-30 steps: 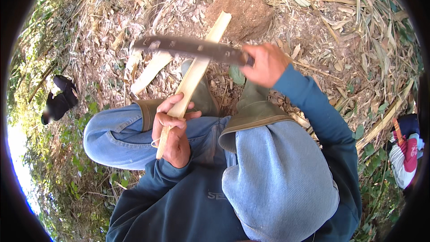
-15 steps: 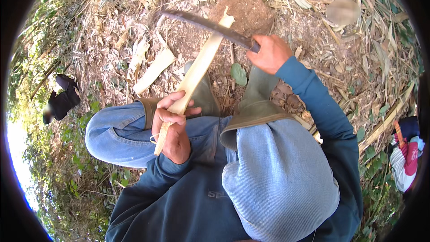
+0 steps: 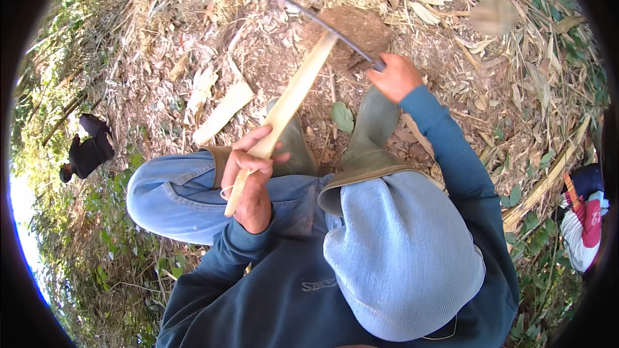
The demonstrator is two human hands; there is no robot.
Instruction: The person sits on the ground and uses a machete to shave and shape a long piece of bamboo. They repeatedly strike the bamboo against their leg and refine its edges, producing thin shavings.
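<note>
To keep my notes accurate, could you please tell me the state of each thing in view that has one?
Pale strip: held slanting, by its near end
Long blade: bare, across the strip's far end; contact unclear
Left hand: closed around the strip
Right hand: closed on the blade's handle
Pale flat piece: lying unheld
Boots: worn
Jeans: worn, knees bent
</note>
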